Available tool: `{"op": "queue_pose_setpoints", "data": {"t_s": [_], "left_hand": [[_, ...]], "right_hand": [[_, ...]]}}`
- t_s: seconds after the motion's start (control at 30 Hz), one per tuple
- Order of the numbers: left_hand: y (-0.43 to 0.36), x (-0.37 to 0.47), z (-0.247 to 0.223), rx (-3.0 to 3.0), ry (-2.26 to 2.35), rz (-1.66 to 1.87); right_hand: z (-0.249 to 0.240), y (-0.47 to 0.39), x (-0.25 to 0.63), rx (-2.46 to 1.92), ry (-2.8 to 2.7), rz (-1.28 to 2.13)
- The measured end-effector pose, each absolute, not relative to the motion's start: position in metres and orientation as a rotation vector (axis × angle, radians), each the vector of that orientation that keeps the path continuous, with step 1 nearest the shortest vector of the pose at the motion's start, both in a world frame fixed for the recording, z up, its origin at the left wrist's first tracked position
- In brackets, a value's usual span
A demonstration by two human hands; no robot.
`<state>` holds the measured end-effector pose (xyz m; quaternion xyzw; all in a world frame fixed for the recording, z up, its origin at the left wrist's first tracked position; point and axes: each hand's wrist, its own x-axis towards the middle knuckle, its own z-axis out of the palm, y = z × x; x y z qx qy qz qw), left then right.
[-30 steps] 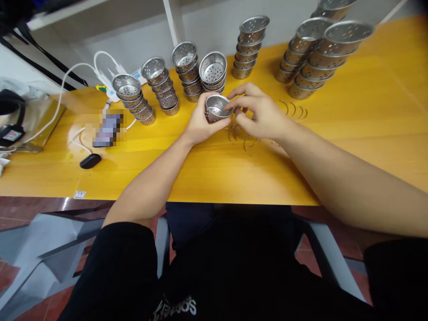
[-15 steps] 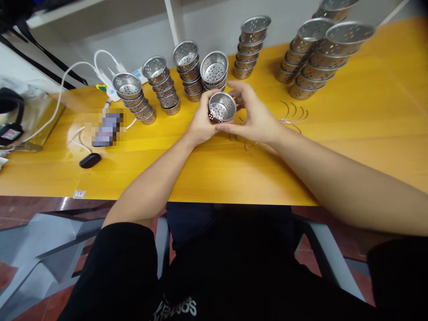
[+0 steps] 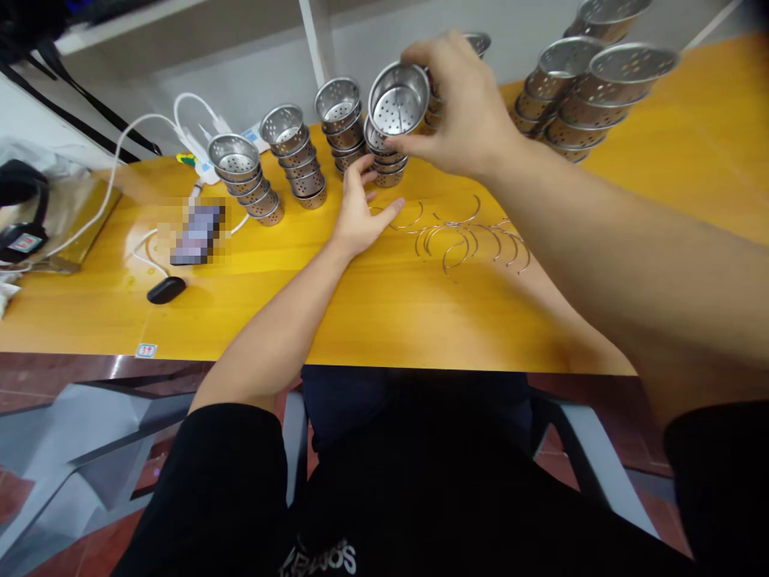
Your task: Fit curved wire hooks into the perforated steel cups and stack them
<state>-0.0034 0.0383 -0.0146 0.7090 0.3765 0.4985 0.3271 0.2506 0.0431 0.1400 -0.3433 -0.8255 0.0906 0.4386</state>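
My right hand (image 3: 462, 108) grips a perforated metal cup (image 3: 399, 99) by its right side, thumb at the front and fingers behind the rim. The cup is tilted with its mouth toward me, and a thin wire shows inside it. It is over a stack of similar cups (image 3: 390, 172); whether it touches them I cannot tell. Below, my left hand (image 3: 359, 210) is open, its thumb spread and its fingertips close to the foot of that stack. Several thin curved wires (image 3: 453, 236) lie on the table to the right of my left hand.
More cup stacks stand along the back, such as one at the left (image 3: 240, 172) and a taller one at the right (image 3: 618, 92). A phone (image 3: 198, 232), a white cable (image 3: 108, 160) and a black mouse-shaped thing (image 3: 167, 289) lie on the yellow table (image 3: 372, 320).
My right hand has lifted the cup away from my left hand, up and back over the stack. My left hand has let go and opened. More curved wires are uncovered.
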Motion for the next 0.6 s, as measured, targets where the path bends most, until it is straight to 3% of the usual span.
{"op": "queue_pose_setpoints", "data": {"t_s": [0.43,0.6], "left_hand": [[0.057,-0.008,-0.032,1.845,1.021,1.279],[0.049,-0.008,-0.024,1.779,0.999,1.309]], "right_hand": [[0.091,0.082,0.241,-0.756,-2.092,0.362],[0.088,0.098,0.236,-0.914,-2.075,0.487]]}}
